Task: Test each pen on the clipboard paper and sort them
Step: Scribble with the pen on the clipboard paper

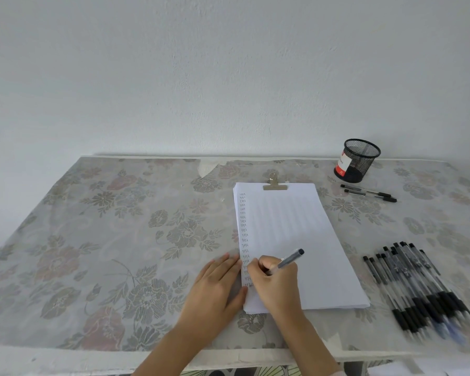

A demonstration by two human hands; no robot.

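The table under a pale floral plastic cloth (92, 226) carries everything. Just left of centre the left hand (215, 286) lies flat, fingers straight and together, pressing the left edge of the white paper stack on the clipboard (304, 226). Down that edge runs a column of small ink test marks (243, 226). Next comes the right hand (274, 283), fingers curled round a slim grey-and-black ballpoint pen (289, 260) low in the column. The pen's long axis slants from lower left to upper right: the writing end points down at the paper, hidden under the fingers, and the dark back end rises away from the person. It looks light, stiff and smooth-barrelled, likely to roll if laid down loose, so a pinch low near the tip suits writing.

A silver metal clip (275, 184) holds the sheets at the far end. Further right a black wire-mesh pen cup with a red-and-white label (357, 161) stands near the wall, two black-capped pens (369, 193) lying just in front of it. At far right a heap of similar black-capped pens (413, 283) lies near the paper, probably those awaiting testing
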